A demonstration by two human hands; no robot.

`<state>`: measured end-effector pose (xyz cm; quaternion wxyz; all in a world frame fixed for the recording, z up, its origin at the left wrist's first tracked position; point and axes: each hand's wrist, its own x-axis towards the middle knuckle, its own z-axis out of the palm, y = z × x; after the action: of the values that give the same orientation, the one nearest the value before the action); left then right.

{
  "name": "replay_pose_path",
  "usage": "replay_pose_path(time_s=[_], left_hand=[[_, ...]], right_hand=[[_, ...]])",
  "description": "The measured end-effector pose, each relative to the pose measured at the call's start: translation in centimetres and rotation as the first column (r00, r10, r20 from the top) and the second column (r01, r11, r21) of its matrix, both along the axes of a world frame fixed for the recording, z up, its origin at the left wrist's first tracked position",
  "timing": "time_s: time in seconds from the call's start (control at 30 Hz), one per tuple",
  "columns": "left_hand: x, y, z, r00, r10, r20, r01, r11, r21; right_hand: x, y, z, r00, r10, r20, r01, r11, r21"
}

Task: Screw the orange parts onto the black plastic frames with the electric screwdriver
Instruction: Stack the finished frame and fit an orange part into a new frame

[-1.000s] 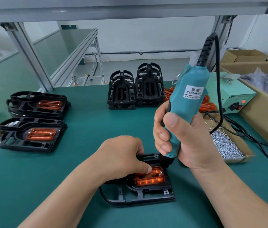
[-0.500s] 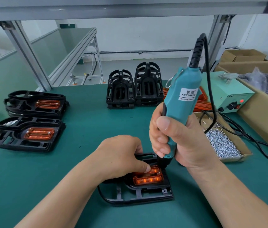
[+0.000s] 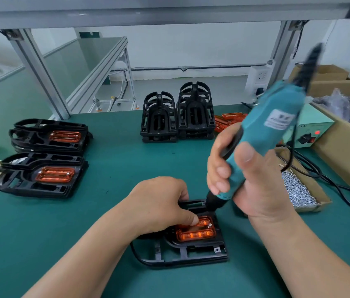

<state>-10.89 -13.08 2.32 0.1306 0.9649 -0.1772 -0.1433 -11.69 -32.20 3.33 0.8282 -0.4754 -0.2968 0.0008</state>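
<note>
Nearest to me, a black plastic frame (image 3: 182,252) lies flat on the green mat (image 3: 116,168), between the two forearms. An orange part (image 3: 195,232) sits in its raised middle, with one small silver screw head visible at its far right end. The left hand (image 3: 159,203) grasps the frame: the thumb presses on the orange part and the curled fingers cover the frame's left half, so I cannot see that side.

The right hand (image 3: 253,181) is wrapped around a teal electric screwdriver (image 3: 266,125), which tilts up and to the right. Its black nose hangs just above the frame's far end. I cannot make out the bit, and the tool's top and label are blurred.

Right of that hand, a shallow cardboard tray (image 3: 307,208) holds silver screws. At the left, two stacks of assembled frames (image 3: 40,175) lie flat. Farther back, bare black frames (image 3: 178,117) stand on end, and loose orange parts (image 3: 227,121) lie beside them, partly hidden by the screwdriver. A pale green power box (image 3: 313,130) shows a red light.
</note>
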Motion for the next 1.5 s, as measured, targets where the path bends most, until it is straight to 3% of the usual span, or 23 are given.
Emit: replay_pose_path(time_s=[0.17, 0.27, 0.33, 0.4, 0.47, 0.57, 0.83, 1.03, 1.23, 1.5], left_hand=[[0.3, 0.5, -0.2, 0.999, -0.016, -0.029, 0.014, 0.998, -0.06], [0.9, 1.5, 0.0, 0.99, -0.021, -0.143, -0.016, 0.967, -0.252], [1.4, 2.2, 0.0, 0.982, 0.018, -0.187, -0.105, 0.876, -0.47], [1.8, 2.5, 0.0, 0.949, 0.04, -0.312, -0.25, 0.7, -0.669], [1.8, 2.5, 0.1, 0.904, -0.013, -0.427, -0.349, 0.555, -0.755], [1.9, 2.2, -0.1, 0.872, -0.07, -0.485, -0.399, 0.472, -0.786], [1.7, 1.6, -0.8, 0.902, -0.071, -0.426, -0.335, 0.509, -0.793], [1.4, 1.2, -0.8, 0.968, -0.029, -0.249, -0.169, 0.657, -0.735], [0.8, 0.6, -0.7, 0.969, -0.124, -0.212, -0.079, 0.662, -0.745], [0.6, 0.3, -0.6, 0.975, -0.109, -0.196, -0.077, 0.66, -0.748]], right_hand=[[1.1, -1.0, 0.0, 0.976, -0.188, -0.107, 0.204, 0.964, 0.17], [1.8, -1.5, -0.5, 0.934, -0.251, -0.255, 0.317, 0.912, 0.26], [2.2, -1.7, -0.7, 0.905, -0.268, -0.332, 0.369, 0.882, 0.293], [2.4, -1.9, -0.7, 0.887, -0.278, -0.369, 0.4, 0.861, 0.314], [2.5, -1.9, -0.6, 0.879, -0.28, -0.385, 0.413, 0.85, 0.326], [2.6, -1.7, -0.6, 0.872, -0.282, -0.4, 0.423, 0.846, 0.326], [2.4, -1.4, -0.8, 0.877, -0.271, -0.396, 0.418, 0.837, 0.353], [2.6, -1.9, -0.6, 0.883, -0.265, -0.387, 0.423, 0.807, 0.412], [2.7, -1.8, -0.6, 0.885, -0.277, -0.375, 0.426, 0.808, 0.407], [2.5, -1.5, -0.7, 0.889, -0.285, -0.359, 0.418, 0.826, 0.378]])
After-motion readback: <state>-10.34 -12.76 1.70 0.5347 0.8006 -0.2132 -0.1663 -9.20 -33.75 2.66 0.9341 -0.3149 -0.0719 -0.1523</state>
